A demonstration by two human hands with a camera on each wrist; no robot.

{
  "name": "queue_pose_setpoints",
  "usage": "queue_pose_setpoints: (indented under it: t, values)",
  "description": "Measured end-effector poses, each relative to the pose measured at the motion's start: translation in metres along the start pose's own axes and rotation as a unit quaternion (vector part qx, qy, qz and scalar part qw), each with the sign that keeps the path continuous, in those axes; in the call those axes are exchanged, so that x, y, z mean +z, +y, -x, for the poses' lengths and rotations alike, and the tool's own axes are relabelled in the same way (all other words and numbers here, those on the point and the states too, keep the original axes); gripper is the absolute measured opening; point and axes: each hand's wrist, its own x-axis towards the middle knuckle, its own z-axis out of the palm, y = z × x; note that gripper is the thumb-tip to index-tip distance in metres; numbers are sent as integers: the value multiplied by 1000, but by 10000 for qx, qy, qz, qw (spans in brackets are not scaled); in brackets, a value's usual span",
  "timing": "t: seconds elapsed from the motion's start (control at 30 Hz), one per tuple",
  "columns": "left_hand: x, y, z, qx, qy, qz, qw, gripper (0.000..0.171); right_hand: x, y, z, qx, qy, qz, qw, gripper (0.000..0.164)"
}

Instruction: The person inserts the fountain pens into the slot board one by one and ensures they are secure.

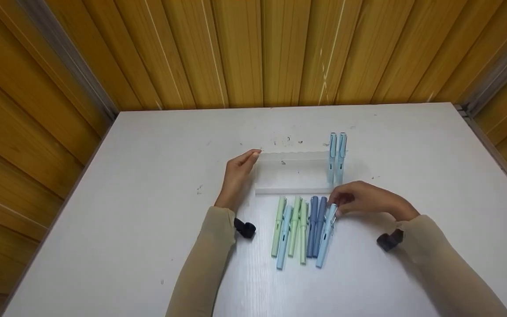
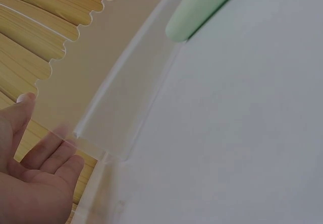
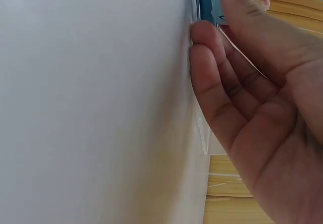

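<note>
A clear pen stand (image 1: 293, 174) with a scalloped top edge stands on the table; in the left wrist view its see-through panel (image 2: 86, 67) fills the upper left. My left hand (image 1: 237, 176) holds its left end, thumb at the top corner and fingers beside the side edge. Two light blue pens (image 1: 337, 152) stand upright at its right end. In front of it, capped pens lie side by side: green pens (image 1: 294, 226), dark blue pens (image 1: 317, 226) and a light blue pen (image 1: 284, 237). My right hand (image 1: 361, 198) pinches the upper end of the rightmost light blue pen (image 1: 325, 240).
The white table (image 1: 148, 198) reaches back to a yellow wood-look wall (image 1: 244, 53). Similar panels rise at the left and right. Black wrist cameras (image 1: 245, 229) sit on both sleeves.
</note>
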Motion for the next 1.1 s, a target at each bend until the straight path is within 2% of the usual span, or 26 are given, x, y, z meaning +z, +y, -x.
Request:
queue_pose_setpoints:
  t: [0.23, 0.3, 0.43, 0.5, 0.63, 0.8, 1.1]
  values:
    - [0, 21, 12, -14, -115, -88, 9999, 38, -4, 12, 1, 414, -99, -742, 9963, 26]
    - [0, 19, 11, 37, -87, -123, 9999, 37, -5, 15, 2, 435, -68, -991, 9941, 28]
    - [1, 3, 2, 81, 43, -197, 9998, 37, -7, 17, 4, 338, -18, -1331, 9905, 31]
    - [1, -2, -1, 67, 80, -263, 9996, 36, -8, 16, 6, 321, 22, -1367, 9901, 31]
    - [1, -1, -1, 30, 113, -331, 9994, 34, -9, 15, 6, 303, 118, -1296, 9910, 31]
    - [0, -1, -3, 191, 106, -332, 9992, 35, -9, 12, 7, 248, 232, -1354, 9902, 33]
    - [0, -2, -3, 243, 37, -288, 9993, 38, -14, 1, 10, 421, 471, -1434, 9876, 38]
